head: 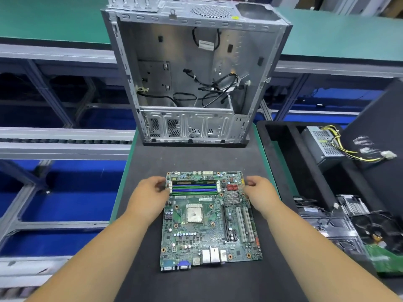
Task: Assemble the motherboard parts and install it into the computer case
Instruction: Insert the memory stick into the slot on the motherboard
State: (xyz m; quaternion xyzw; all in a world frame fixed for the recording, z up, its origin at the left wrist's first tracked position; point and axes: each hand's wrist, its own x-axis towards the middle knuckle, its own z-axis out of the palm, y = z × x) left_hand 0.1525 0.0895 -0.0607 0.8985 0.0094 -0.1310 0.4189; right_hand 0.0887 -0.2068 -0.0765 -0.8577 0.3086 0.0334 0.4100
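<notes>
A dark mat (196,162) fills the centre of the frame, with the motherboard (210,221) lying flat at lower centre. Your left hand (150,192) and right hand (260,192) pinch its side edges beside the memory slots (194,188). Lift it level by the edges only. Bare mat lies ahead; the open case (192,73) stands at upper centre, its loose cables (218,88) the likely snag.

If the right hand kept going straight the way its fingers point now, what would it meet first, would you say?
The right hand points inward at the motherboard, so it would probably meet the board's right edge near the red connectors almost at once; whether it already touches is unclear.
</notes>
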